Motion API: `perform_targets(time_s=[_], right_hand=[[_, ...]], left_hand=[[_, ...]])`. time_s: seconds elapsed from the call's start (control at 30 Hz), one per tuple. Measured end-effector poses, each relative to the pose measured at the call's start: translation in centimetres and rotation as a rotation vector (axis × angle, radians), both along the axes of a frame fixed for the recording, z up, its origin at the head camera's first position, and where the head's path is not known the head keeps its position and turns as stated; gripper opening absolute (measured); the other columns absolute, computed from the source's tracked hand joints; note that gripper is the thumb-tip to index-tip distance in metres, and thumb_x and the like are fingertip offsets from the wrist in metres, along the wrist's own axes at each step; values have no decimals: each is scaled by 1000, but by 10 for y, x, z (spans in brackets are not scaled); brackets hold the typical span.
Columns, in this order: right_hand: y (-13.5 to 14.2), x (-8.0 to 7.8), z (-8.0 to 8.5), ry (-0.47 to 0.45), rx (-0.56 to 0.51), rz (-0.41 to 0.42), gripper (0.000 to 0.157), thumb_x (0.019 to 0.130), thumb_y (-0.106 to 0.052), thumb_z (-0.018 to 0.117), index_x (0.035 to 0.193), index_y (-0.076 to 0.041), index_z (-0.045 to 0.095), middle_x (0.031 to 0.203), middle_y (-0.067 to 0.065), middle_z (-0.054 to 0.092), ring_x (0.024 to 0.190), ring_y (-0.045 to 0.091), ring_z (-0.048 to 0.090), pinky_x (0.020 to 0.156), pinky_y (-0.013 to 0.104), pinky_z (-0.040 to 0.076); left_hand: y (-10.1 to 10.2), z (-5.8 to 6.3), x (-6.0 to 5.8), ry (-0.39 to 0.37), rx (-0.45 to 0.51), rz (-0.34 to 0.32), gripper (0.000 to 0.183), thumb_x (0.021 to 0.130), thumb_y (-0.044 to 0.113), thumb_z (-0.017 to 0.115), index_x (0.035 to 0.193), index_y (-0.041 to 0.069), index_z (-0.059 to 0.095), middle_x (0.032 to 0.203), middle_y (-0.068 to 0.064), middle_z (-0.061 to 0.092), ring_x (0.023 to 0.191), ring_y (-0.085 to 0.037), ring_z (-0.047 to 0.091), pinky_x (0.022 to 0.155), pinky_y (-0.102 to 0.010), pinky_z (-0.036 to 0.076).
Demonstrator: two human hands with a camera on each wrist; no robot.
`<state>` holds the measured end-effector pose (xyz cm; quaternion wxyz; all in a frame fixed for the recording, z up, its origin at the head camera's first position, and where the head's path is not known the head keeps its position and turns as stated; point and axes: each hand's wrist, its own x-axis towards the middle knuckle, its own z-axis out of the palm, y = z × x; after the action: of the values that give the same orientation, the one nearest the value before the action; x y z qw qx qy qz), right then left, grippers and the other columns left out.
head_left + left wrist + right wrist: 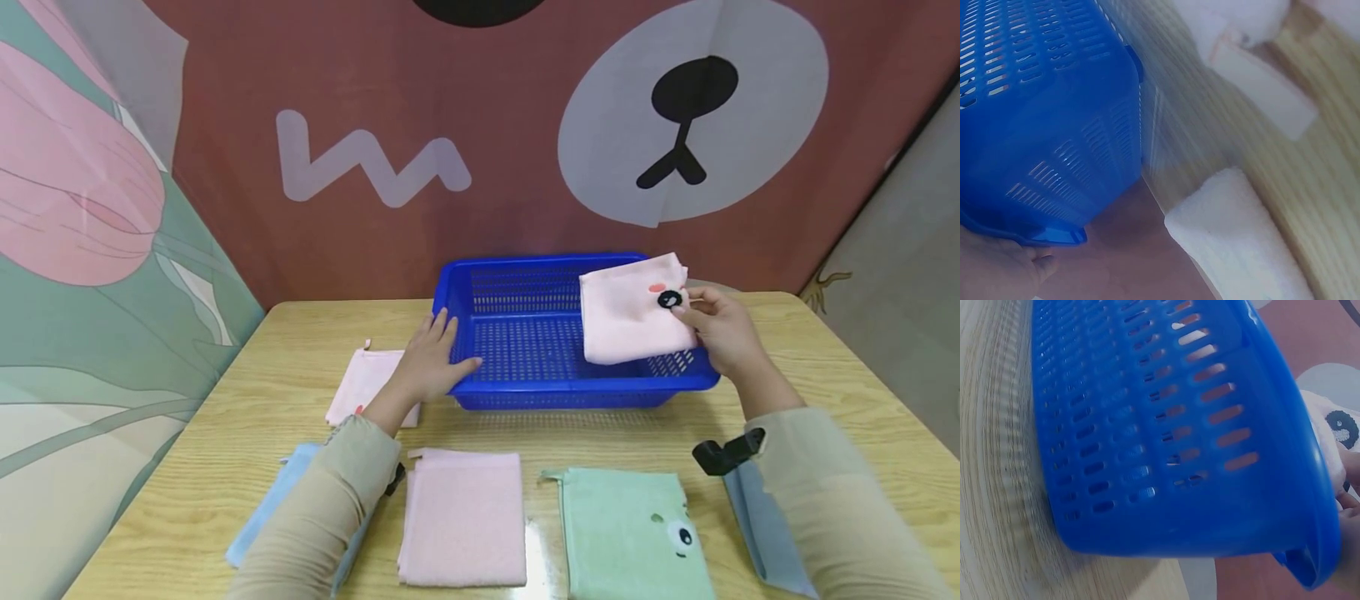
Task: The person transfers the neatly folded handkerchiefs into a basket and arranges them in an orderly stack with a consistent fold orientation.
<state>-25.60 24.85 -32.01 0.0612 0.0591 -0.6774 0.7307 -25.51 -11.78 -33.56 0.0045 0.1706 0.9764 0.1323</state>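
Note:
My right hand [722,332] pinches a folded pale pink hand towel [626,312] at its right edge, thumb in front beside an embroidered black eye. This towel hangs over the right part of the blue plastic basket [555,386], above its slotted floor. At the basket's left end, my left hand [432,357] rests on the rim with fingers extended and thumb reaching inward. In the right wrist view, the basket's slotted side [1166,444] hides most of the towel and hand. The left wrist view shows fingertips [1046,265] just past the rim.
Beside my left wrist lies a small pink towel [367,379]. Along the front of the wooden table [202,467] are a blue towel [273,504], a pink one [465,521], a green one with an eye [622,533] and a grey-blue one [768,533]. A bear-print backdrop [510,150] stands behind.

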Motion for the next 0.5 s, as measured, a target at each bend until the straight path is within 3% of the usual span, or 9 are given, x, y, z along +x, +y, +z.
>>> perform_targets(time_s=[0.5], right_hand=[[-21,-8,0,17,70,19,23,83,3,51,77,-18,58,67,-7,57,51,4,52,44,16,43]], left_hand=[[-1,-1,0,-2,2,-5,78,84,54,36,137,1,14,142,-14,4,128,-28,-4,103,-39,3]])
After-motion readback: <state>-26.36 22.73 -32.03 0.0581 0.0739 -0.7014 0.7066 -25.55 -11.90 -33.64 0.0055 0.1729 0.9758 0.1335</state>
